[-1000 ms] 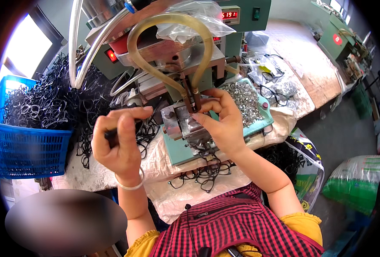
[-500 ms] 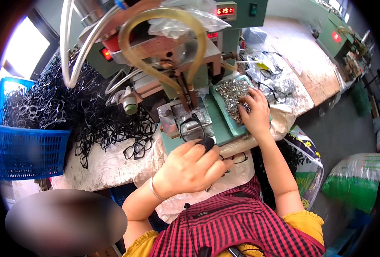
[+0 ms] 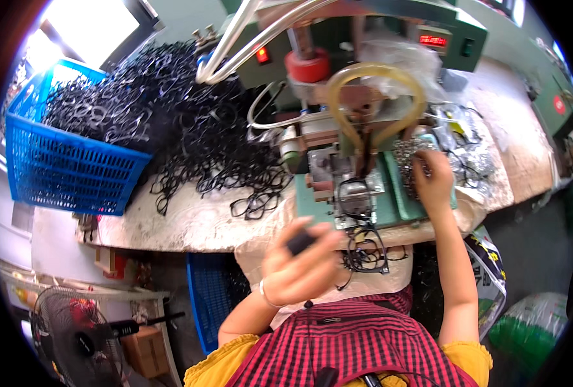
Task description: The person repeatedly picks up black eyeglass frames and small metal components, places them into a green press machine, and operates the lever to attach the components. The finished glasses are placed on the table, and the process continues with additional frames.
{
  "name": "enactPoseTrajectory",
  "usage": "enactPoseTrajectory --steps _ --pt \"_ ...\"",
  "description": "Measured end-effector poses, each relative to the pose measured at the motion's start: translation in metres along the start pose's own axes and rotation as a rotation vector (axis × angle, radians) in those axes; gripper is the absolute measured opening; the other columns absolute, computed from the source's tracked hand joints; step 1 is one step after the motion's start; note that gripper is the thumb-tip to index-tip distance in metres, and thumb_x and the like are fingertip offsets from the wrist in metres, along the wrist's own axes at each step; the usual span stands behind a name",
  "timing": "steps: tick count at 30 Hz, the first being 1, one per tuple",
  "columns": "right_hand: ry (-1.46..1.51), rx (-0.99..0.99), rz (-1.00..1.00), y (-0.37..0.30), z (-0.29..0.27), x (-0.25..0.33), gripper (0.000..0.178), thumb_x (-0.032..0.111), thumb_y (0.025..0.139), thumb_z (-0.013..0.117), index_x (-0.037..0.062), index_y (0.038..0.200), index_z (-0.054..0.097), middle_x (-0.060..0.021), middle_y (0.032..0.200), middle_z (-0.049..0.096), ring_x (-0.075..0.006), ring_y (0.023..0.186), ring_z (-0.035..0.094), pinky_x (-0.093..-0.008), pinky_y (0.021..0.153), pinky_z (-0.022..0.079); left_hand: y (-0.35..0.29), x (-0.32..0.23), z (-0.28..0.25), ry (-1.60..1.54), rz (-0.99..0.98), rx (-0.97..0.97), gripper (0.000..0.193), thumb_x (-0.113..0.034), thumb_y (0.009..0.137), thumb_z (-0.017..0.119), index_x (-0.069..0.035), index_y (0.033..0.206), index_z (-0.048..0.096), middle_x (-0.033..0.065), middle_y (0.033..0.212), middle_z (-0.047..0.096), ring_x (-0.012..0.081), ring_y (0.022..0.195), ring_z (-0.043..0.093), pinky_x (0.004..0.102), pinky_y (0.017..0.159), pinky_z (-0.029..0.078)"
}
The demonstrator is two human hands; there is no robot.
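Curling over glinting, grainy bits (image 3: 406, 158) is the right hand (image 3: 435, 182); black frames (image 3: 202, 132) tangle.

Black fan (image 3: 75, 338) near a cardboard box (image 3: 148, 353).

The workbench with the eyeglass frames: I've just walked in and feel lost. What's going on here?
The person's right hand is at the small shiny metal parts in a green tray. The left hand, blurred, is by the bench's front edge; whether it holds anything is unclear. One dark frame is on the machine's metal fixture. More frames are heaped leftward, toward a blue basket.
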State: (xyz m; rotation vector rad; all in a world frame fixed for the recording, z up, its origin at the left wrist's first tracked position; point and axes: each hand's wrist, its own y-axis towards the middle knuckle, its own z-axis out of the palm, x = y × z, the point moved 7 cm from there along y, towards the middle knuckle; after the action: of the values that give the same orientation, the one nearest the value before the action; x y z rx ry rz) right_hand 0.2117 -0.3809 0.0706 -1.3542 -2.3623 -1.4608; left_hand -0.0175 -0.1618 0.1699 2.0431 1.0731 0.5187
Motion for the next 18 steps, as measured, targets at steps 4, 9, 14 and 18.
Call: enactPoseTrajectory --steps 4,9,14,18 --pt "0.083 -0.136 0.23 -0.017 -0.023 -0.021 0.014 0.002 0.083 0.073 0.003 0.097 0.071 -0.0106 0.091 0.072 -0.0257 0.084 0.069 -0.0362 0.08 0.053 -0.067 0.088 -0.072 0.18 -0.617 -0.521 0.004 0.004 0.096 0.063 0.004 0.1 0.064 0.017 0.108 0.072 0.0248 0.101 0.068 0.0385 0.092 0.055" --pt "0.118 -0.107 0.098 -0.001 -0.015 0.018 0.012 0.001 0.082 0.073 0.0033 0.094 0.072 -0.0107 0.09 0.072 -0.0264 0.084 0.069 -0.0359 0.079 0.052 -0.079 0.148 -0.053 0.439 -0.616 0.058 0.01 -0.007 0.082 0.077 -0.007 0.09 0.071 0.0073 0.103 0.071 0.0268 0.088 0.063 0.0385 0.085 0.043" --pt "0.187 -0.069 0.199 -0.005 0.0 0.013 0.011 0.001 0.082 0.073 0.0037 0.093 0.074 -0.0108 0.09 0.072 -0.0276 0.086 0.068 -0.0347 0.08 0.052 -0.13 0.178 0.032 0.547 -0.704 0.439 0.019 0.0 0.071 0.07 -0.008 0.088 0.071 0.0101 0.101 0.061 0.0328 0.098 0.054 0.0425 0.083 0.046" --pt "0.088 -0.086 0.219 -0.026 -0.029 0.005 0.012 0.0 0.082 0.073 0.0033 0.094 0.075 -0.011 0.09 0.072 -0.0276 0.087 0.068 -0.0349 0.081 0.051 -0.15 0.188 0.034 0.474 -0.795 0.319 0.021 0.0 0.071 0.072 -0.008 0.09 0.071 0.0115 0.1 0.062 0.035 0.096 0.056 0.0447 0.085 0.046"
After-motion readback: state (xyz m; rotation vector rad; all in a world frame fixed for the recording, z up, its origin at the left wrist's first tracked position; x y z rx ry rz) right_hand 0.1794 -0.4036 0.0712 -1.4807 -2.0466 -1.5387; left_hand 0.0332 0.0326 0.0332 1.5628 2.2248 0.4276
